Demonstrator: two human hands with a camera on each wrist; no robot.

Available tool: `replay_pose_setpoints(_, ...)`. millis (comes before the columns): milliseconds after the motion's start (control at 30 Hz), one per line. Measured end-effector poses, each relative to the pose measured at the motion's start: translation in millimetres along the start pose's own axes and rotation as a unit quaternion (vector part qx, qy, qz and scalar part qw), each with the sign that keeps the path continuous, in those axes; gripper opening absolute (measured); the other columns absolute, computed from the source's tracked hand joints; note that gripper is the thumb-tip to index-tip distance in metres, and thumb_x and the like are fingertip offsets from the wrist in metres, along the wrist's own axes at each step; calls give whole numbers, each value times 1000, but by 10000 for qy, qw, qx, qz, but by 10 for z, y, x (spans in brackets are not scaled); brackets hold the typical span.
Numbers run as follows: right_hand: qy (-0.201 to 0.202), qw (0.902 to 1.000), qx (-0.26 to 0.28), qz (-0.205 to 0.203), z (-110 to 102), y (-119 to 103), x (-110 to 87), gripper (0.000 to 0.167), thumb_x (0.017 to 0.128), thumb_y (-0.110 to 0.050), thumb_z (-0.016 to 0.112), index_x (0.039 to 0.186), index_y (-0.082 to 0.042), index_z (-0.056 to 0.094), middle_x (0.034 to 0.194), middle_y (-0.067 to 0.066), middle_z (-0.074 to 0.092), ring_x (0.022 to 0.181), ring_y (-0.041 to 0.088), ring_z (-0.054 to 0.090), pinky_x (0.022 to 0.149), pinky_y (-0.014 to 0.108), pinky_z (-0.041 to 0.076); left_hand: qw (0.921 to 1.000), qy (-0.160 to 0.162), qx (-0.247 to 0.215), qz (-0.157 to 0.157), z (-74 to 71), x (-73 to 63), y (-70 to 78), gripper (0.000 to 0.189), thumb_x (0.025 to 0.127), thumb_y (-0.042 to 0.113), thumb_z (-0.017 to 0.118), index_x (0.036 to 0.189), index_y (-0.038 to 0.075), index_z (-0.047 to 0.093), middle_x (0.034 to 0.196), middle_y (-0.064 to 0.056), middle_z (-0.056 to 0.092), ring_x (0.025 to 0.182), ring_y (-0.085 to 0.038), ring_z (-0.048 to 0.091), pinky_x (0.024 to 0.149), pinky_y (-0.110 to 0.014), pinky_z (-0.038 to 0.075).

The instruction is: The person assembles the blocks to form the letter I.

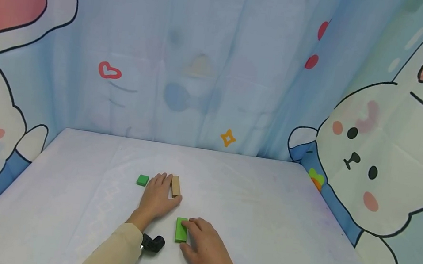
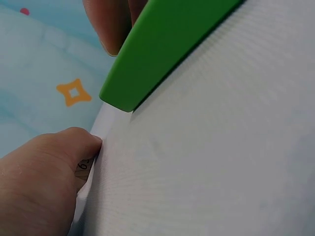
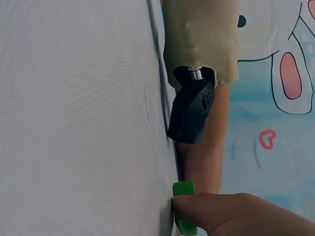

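Observation:
A pale wooden block (image 1: 176, 186) lies beside my left hand (image 1: 160, 197), pinched between the index finger on its far left side and the thumb at its near end. In the left wrist view, the thumb (image 2: 54, 162) covers most of that wooden block (image 2: 83, 169), leaving some dark print visible. Closer to me, my right hand (image 1: 206, 247) holds a longer green block (image 1: 181, 230), its index finger over the far part and thumb at the near end. The right wrist view shows this thumb (image 3: 211, 209) across the green block (image 3: 184, 189).
A small green block (image 1: 142, 180) lies left of my left hand. The white-covered table (image 1: 284, 222) meets a blue curtain (image 1: 205, 60) with cartoon rabbits at its back and sides. A black wrist device (image 1: 153, 243) sticks out below the left sleeve.

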State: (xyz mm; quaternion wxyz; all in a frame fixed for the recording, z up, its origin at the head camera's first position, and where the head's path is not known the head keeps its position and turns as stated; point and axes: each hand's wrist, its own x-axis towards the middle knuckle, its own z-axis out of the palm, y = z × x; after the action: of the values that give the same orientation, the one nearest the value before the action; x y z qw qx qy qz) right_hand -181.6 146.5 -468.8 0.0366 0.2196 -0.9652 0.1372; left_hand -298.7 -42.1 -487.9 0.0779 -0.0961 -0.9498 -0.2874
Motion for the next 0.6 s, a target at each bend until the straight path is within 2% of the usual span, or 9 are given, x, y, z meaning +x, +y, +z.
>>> replay_pose_setpoints(233, 117, 9999, -32, -59, 7, 0, -7, 48, 95, -30, 73, 140, -17, 62, 139, 4, 61, 132, 25, 58, 110, 48, 50, 10000, 11, 32, 42, -5, -8, 7, 80, 94, 43, 67, 155, -2, 42, 159, -26, 41, 151, -45, 33, 126, -56, 27)
replay_pose_setpoints(600, 50, 9999, -121, 5, 42, 7, -7, 47, 97, -34, 70, 140, -19, 61, 140, 2, 60, 134, 24, 56, 113, 48, 47, 9999, 56, 82, 87, 0, -26, -7, 80, 93, 43, 67, 154, -3, 42, 158, -27, 43, 150, -45, 36, 125, -56, 29)
